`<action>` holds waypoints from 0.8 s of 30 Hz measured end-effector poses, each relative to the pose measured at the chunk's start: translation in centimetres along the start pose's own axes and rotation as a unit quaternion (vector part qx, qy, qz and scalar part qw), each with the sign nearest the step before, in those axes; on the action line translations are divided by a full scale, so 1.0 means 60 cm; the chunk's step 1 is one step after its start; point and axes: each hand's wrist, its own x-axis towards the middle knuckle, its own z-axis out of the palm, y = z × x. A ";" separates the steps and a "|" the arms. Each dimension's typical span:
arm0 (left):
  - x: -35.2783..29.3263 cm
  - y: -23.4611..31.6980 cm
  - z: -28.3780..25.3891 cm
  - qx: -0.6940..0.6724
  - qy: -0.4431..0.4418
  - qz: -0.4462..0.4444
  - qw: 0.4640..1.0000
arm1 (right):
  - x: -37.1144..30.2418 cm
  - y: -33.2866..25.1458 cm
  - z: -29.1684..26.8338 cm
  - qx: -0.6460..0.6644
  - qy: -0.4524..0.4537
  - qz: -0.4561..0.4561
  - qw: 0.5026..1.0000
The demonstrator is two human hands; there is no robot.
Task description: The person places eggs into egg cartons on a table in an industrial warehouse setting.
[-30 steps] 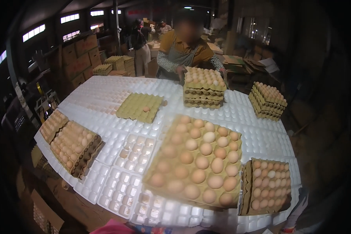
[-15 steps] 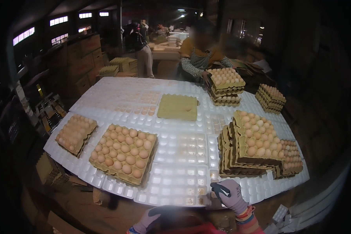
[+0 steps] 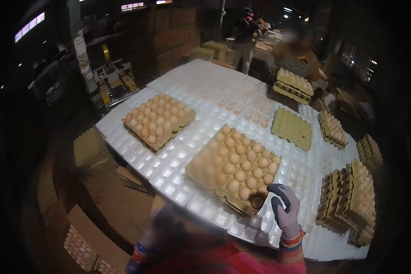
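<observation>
Touching right grip (image 3: 285,208): egg tray (image 3: 233,167) corner.

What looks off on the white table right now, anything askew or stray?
Two things stand out. The nearly empty tray holds a single egg near its right edge. The egg tray stacks at the right edge lean over rather than sitting flat. The full tray by the right hand looks orderly.

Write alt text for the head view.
A gloved right hand touches an egg at the near corner of a full egg tray on a white table. The left hand is blurred below the table edge. More trays and a person stand beyond.
</observation>
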 end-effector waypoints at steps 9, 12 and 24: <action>0.117 -0.340 -0.219 0.363 0.133 -0.086 0.918 | 0.165 -0.131 0.263 0.069 -0.226 -0.178 0.955; 0.125 -0.432 -0.302 0.324 0.100 -0.080 0.937 | 0.212 -0.172 0.341 0.031 -0.362 -0.041 0.931; 0.560 -0.349 -0.462 0.335 -0.013 0.252 0.908 | 0.366 -0.189 0.809 -0.342 -0.111 -0.009 0.933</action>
